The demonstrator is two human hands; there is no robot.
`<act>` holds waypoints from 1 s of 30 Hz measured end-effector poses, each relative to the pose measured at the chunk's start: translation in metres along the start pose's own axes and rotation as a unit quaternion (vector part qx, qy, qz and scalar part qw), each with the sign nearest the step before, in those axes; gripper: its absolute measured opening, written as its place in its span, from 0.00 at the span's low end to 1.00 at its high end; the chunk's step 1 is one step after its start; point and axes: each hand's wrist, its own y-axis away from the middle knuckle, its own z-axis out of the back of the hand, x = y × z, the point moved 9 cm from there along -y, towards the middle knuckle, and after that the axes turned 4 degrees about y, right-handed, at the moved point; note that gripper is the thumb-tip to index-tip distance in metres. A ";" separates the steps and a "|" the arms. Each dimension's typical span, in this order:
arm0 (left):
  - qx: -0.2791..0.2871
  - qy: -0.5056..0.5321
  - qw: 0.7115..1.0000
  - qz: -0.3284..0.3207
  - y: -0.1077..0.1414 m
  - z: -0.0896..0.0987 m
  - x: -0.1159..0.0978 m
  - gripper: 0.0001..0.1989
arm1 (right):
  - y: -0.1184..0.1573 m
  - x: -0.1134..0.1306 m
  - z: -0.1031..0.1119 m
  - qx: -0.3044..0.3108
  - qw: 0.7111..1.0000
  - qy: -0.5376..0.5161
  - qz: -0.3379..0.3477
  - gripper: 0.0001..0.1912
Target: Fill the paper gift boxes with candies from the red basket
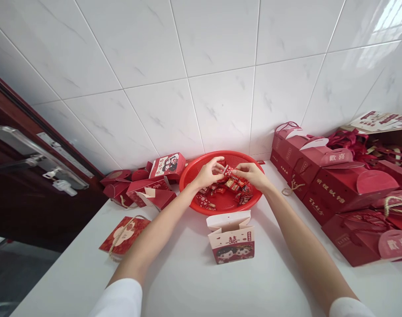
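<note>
At far left, red cartons (151,193) lie jumbled near the wall, with a flat red bag (125,235) in front of them. The person's left hand (210,173) curves over the red basket (184,181), its fingers bent beside a small wrapped sweet (228,171); whether they grip it, one cannot tell. The sweet, above the basket's contents, is probably light, its wrapper slick and soft, so a pinch at the wrapper's end should serve. Nearer stands an open box (234,246), likely thin card that dents if squeezed. The right hand (252,175) pinches the sweet's right side; beyond are stacked red boxes (336,189)
</note>
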 end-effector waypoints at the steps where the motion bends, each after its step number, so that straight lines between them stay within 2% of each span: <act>1: -0.002 -0.035 0.999 0.017 -0.001 0.007 0.003 0.27 | 0.000 0.001 0.004 -0.022 1.000 0.003 0.004 0.23; 3: 0.010 -0.145 0.987 0.064 0.000 0.021 0.012 0.19 | 0.000 0.000 0.010 -0.056 0.998 0.004 0.007 0.23; 5: 0.038 -0.262 0.958 0.114 0.005 0.034 0.022 0.15 | 0.000 -0.002 0.012 -0.069 0.998 0.003 0.001 0.23; 8: 0.070 -0.370 0.912 0.162 0.014 0.046 0.032 0.20 | 0.000 -0.005 0.012 -0.070 0.998 0.005 -0.007 0.23; 10: 0.082 -0.400 0.896 0.175 0.017 0.048 0.037 0.23 | 0.000 -0.003 0.011 -0.068 0.998 0.006 -0.006 0.23; 16: 0.112 -0.424 0.874 0.207 0.019 0.040 0.049 0.22 | 0.002 0.004 0.010 -0.067 0.998 0.010 0.003 0.24; 20: 0.151 -0.425 0.862 0.231 0.022 0.032 0.056 0.22 | 0.001 0.003 0.011 -0.068 0.998 0.008 0.005 0.24; 26: 0.175 -0.408 0.858 0.258 0.024 0.026 0.062 0.37 | 0.002 0.005 0.011 -0.066 0.998 -0.005 0.003 0.24; 30: 0.175 -0.377 0.874 0.252 0.025 0.025 0.062 0.42 | 0.004 0.011 0.012 -0.071 0.997 -0.022 0.004 0.24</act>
